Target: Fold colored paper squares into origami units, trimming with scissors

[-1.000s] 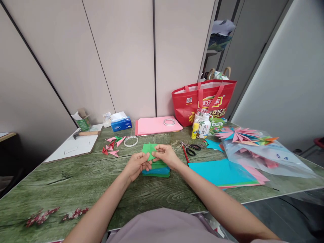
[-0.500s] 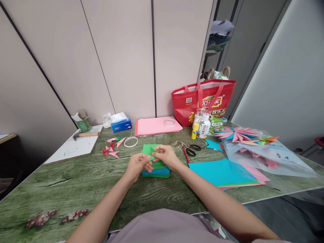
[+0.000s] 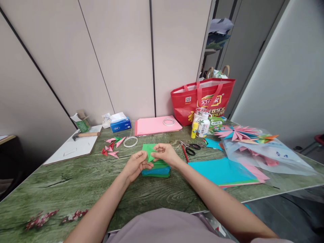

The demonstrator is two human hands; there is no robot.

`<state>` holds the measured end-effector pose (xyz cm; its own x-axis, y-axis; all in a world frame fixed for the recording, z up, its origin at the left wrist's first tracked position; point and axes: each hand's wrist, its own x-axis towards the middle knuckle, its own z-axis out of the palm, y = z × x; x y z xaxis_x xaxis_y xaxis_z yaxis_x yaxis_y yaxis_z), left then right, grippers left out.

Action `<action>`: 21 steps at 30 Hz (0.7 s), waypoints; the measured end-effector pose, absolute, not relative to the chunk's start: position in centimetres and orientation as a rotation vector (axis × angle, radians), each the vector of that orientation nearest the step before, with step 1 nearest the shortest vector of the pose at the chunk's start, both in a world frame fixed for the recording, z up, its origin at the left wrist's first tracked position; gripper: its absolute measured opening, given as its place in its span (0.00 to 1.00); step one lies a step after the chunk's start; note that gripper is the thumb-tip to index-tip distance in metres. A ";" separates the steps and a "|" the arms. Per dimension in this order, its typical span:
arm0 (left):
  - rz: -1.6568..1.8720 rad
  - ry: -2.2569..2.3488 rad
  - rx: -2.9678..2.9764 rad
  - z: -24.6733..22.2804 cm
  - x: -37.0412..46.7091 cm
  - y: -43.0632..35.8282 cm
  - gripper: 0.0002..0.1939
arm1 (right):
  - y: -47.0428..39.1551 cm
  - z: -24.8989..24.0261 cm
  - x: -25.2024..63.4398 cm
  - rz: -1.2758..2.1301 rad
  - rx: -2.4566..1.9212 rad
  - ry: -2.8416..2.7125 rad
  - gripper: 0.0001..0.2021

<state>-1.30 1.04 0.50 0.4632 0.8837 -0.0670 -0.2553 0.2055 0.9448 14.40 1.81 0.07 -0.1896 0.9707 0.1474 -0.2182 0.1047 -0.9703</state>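
Between my two hands is a small folded piece of green paper, roughly triangular with its point downward. My left hand pinches its left side between thumb and fingers. On the other side, my right hand grips it by the upper right edge. Just beneath lies a stack of green and blue paper, partly covered by the hands. Left of the stack sit several small folded pink, red and green paper pieces and a roll of white tape.
Scissors, a red pencil and a glue stick lie or stand to the right. Blue sheets spread before a plastic bag. Behind are pink sheets, a tissue box and a red bag. A hammer rests on a white board.
The green paper has turned so that a clearer triangular face shows between my fingers. My left fingers have shifted slightly along its left edge; the stack has stayed put.
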 end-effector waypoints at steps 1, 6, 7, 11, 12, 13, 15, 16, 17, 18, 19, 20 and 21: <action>0.906 0.722 1.072 0.5 -1.3 1.1 0.13 | 1.8 0.0 14.4 1.360 -0.850 -1.270 0.16; 0.937 0.781 1.128 0.4 -1.2 0.9 0.15 | 1.6 -0.1 14.2 1.400 -0.825 -1.294 0.15; 0.952 0.800 1.148 0.4 -1.1 0.8 0.15 | 1.6 -0.1 14.2 1.404 -0.830 -1.295 0.15; 1.043 0.863 1.258 0.4 -0.7 0.6 0.14 | 1.5 -0.1 14.1 1.409 -0.855 -1.282 0.15; 1.062 0.870 1.288 0.4 -0.7 0.6 0.13 | 1.5 -0.1 14.2 1.411 -0.855 -1.282 0.15; 1.078 0.875 1.315 0.3 -0.6 0.6 0.13 | 1.5 -0.1 14.2 1.417 -0.850 -1.283 0.15; 1.096 0.882 1.358 0.3 -0.6 0.6 0.13 | 1.4 0.1 14.3 1.437 -0.830 -1.292 0.15; 1.102 0.882 1.372 0.3 -0.6 0.6 0.12 | 1.3 0.2 14.4 1.450 -0.814 -1.299 0.15; 1.108 0.881 1.380 0.3 -0.6 0.6 0.12 | 1.3 0.3 14.5 1.465 -0.797 -1.306 0.14; 1.112 0.879 1.382 0.3 -0.7 0.6 0.12 | 1.2 0.4 14.5 1.480 -0.778 -1.313 0.14; 1.116 0.874 1.381 0.4 -0.7 0.6 0.12 | 1.1 0.5 14.6 1.493 -0.760 -1.320 0.14; 1.119 0.870 1.377 0.4 -0.7 0.6 0.12 | 1.1 0.6 14.7 1.504 -0.745 -1.326 0.14; 1.122 0.868 1.373 0.5 -0.7 0.5 0.12 | 1.1 0.6 14.7 1.512 -0.735 -1.327 0.14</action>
<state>-0.68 0.53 0.50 0.2811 0.9486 0.1457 -0.0971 -0.1230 0.9876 14.68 1.09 0.60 -0.3595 0.9213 0.1481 -0.2666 0.0507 -0.9625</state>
